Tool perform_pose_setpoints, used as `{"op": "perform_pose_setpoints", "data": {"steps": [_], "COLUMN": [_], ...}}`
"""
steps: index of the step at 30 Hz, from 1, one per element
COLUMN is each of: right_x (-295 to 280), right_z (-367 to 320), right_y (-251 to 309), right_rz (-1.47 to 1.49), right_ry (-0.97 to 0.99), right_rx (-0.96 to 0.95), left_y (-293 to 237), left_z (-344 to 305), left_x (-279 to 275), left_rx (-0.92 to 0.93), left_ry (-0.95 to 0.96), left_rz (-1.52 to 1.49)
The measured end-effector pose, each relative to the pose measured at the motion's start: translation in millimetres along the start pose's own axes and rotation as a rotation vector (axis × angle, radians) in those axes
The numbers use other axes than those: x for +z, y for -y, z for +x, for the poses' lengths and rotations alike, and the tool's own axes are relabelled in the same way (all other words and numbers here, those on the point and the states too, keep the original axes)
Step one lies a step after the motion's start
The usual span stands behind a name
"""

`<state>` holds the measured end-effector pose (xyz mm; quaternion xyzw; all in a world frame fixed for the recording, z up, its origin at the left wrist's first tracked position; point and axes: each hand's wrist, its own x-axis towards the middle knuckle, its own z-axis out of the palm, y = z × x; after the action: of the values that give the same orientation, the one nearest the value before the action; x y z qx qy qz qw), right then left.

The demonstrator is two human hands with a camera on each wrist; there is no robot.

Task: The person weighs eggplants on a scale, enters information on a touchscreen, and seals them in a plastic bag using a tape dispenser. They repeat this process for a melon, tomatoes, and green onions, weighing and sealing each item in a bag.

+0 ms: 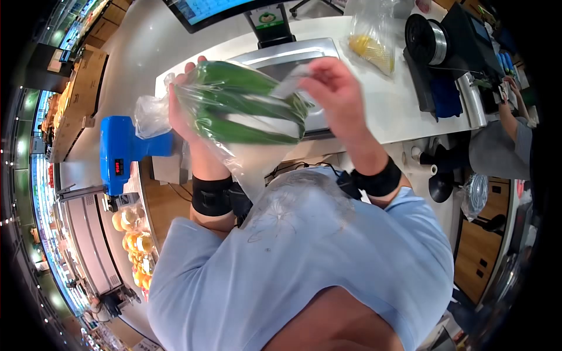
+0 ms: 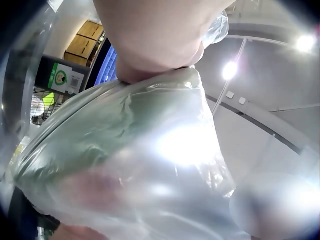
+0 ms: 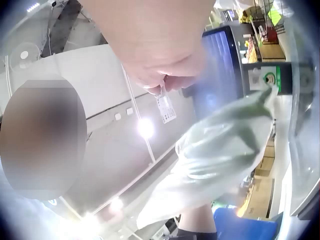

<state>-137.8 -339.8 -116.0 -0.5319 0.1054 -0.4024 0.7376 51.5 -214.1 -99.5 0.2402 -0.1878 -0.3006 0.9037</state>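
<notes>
Before the chest, a clear plastic bag (image 1: 246, 108) holds several long green vegetables (image 1: 234, 76). My left hand (image 1: 180, 114) grips the bag at its left side, with most of its fingers hidden behind the plastic; the bunched end (image 1: 153, 117) sticks out beyond that hand. In the left wrist view the plastic (image 2: 115, 140) fills much of the picture below the hand. My right hand (image 1: 339, 96) pinches a small white printed label (image 3: 166, 107) between thumb and fingers, close to the bag's right end. Blur hides the label's print in the head view.
Behind the bag lies a metal scale tray (image 1: 281, 52) on the white counter (image 1: 380, 117), with a screen (image 1: 216, 11) beyond. Right of it sit a bag with yellow produce (image 1: 372, 50) and a dark machine with a roll (image 1: 439, 44). A blue device (image 1: 117, 155) stands at left.
</notes>
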Motion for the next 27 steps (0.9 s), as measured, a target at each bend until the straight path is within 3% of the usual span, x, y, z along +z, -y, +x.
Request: {"op": "perform_pose_setpoints", "data": {"steps": [1, 3, 5, 6, 10, 13, 15, 17, 19, 21, 22, 23, 25, 27], "right_x": [11.6, 21.5, 31.9, 35.2, 42.8, 40.8, 31.7, 33.1, 33.8, 36.7, 37.1, 37.5, 39.7, 41.6], "right_z": [6.0, 8.6, 7.6, 6.2, 3.2, 6.8, 18.1, 18.3, 21.5, 19.4, 13.4, 10.2, 14.6, 19.6], "right_y": [-6.4, -23.4, -25.6, -25.6, -22.1, -28.0, -44.9, -40.0, -30.4, -40.6, -39.8, -38.6, -43.2, -66.5], "right_rz": [0.008, -0.326, -0.397, -0.465, -0.418, -0.433, -0.258, -0.138, 0.031, 0.123, 0.166, 0.207, 0.234, 0.616], "right_ry": [0.016, 0.044, 0.048, 0.036, 0.082, 0.138, 0.336, 0.404, 0.535, 0.619, 0.598, 0.577, 0.655, 0.975], "right_rx": [0.033, -0.086, -0.131, -0.167, -0.087, -0.197, -0.101, -0.037, 0.490, 0.592, 0.681, 0.772, 0.828, 0.618], "left_y": [-0.2, -4.4, -8.9, -10.6, -18.5, -24.5, -25.9, -24.9, -25.1, -26.1, -27.8, -30.8, -35.6, -48.9], "left_z": [-0.1, -3.9, -10.2, -13.1, -21.0, -25.1, -27.5, -26.6, -30.5, -38.4, -39.4, -36.2, -26.2, -24.6], "left_x": [3.1, 9.4, 11.0, 12.4, 18.8, 19.4, 19.7, 14.1, 13.5, 21.0, 31.4, 27.9, 18.3, 23.7], "left_rx": [-0.011, 0.007, 0.001, 0.004, 0.055, 0.031, -0.040, -0.085, -0.132, -0.190, -0.108, -0.093, 0.031, 0.025], "left_ry": [0.040, 0.028, 0.202, 0.157, 0.181, 0.155, 0.230, 0.290, 0.350, 0.150, 0.020, 0.020, 0.466, 0.535], "left_rz": [-0.030, -0.053, -0.187, -0.175, -0.184, -0.199, -0.218, -0.255, -0.291, -0.246, -0.136, -0.131, -0.015, 0.082]}}
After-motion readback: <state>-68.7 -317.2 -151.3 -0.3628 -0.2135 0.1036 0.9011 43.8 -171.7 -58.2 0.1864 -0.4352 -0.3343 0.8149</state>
